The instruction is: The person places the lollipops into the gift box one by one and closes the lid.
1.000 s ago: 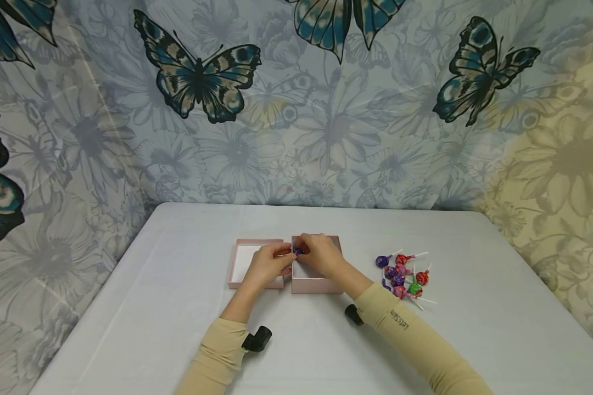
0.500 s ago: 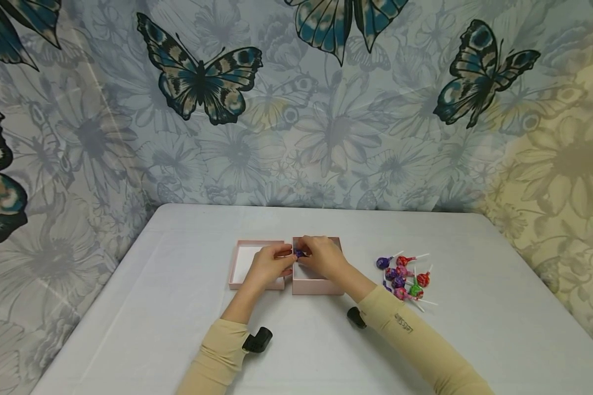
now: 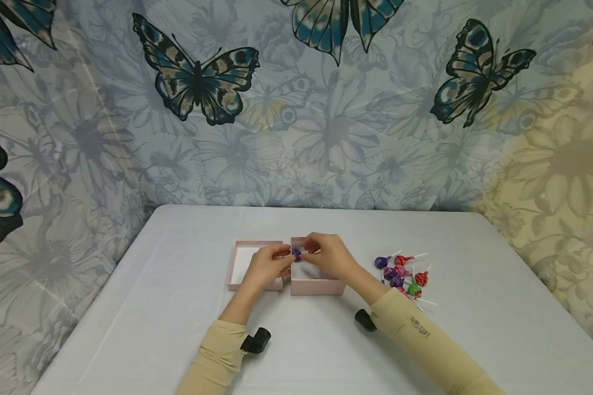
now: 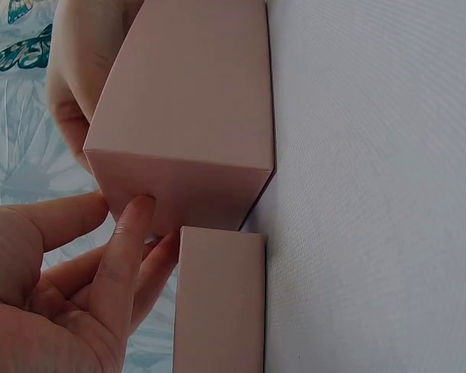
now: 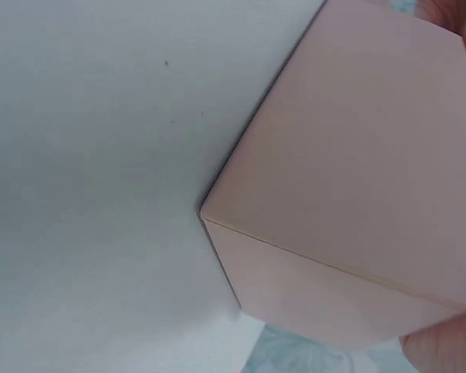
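Note:
A purple-wrapped lollipop (image 3: 296,254) shows at the left wall of the pink open box (image 3: 318,287); its stick is hidden. Beside that wall is my left hand (image 3: 268,265), its fingertips touching the outside. In the left wrist view, one finger (image 4: 132,233) presses on the box's end and another reaches its rim. Whether these fingers also touch the lollipop cannot be told. My right hand (image 3: 330,255) is over the box, thumb and fingers spread apart, the thumb close to the lollipop. Part of this hand (image 5: 443,350) shows past the box in the right wrist view.
Left of the box lies a shallow pink lid (image 3: 232,269) with a white inside. Several lollipops (image 3: 397,280) in purple, red, pink and green wrappers lie in a pile on the white table (image 3: 474,329) to the right. A butterfly-patterned cloth (image 3: 326,137) hangs behind.
My right hand's fingers have parted from the purple lollipop and the hand has shifted slightly right, so more of the lollipop shows. The left hand stays at the box wall.

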{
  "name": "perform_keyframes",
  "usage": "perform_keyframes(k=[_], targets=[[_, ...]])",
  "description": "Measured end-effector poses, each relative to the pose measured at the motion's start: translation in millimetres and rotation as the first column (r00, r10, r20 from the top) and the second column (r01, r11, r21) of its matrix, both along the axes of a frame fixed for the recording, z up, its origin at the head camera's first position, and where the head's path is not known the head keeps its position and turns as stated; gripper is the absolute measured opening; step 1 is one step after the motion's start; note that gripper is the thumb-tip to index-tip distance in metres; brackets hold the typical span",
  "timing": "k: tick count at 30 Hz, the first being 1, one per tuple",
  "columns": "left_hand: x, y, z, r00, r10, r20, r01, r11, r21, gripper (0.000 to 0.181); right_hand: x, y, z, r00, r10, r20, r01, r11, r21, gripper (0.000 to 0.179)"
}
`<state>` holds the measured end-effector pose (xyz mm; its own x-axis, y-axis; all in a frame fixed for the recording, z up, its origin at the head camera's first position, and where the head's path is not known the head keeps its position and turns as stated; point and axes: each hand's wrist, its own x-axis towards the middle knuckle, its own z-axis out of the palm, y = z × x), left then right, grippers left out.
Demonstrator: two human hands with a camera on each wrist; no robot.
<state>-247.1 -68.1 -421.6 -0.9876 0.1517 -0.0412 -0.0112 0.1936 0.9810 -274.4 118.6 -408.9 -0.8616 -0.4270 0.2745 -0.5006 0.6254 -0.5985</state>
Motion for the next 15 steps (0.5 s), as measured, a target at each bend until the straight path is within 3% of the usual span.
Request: perform_keyframes(k=[4,7,15], targets=[[1.1,-0.4,0.8,1.000,0.006,0.011,-0.005,1.000,-0.010,0.038,3.2,6,1.8,1.000,-0.021,0.006,0.022,0.997,-0.074,0.019],[2.5,-0.7,1.3,1.000,0.006,0.011,-0.006,1.000,-0.009,0.038,5.4,11,2.4,0.996,-0.067,0.057,0.075,0.987,-0.145,0.020],[2.4,2.2,1.3,1.000,0.020,0.011,-0.020,1.000,-0.006,0.039,12.7,34,7.8,0.949,-0.126,0.289,0.225,0.912,-0.343,0.032]])
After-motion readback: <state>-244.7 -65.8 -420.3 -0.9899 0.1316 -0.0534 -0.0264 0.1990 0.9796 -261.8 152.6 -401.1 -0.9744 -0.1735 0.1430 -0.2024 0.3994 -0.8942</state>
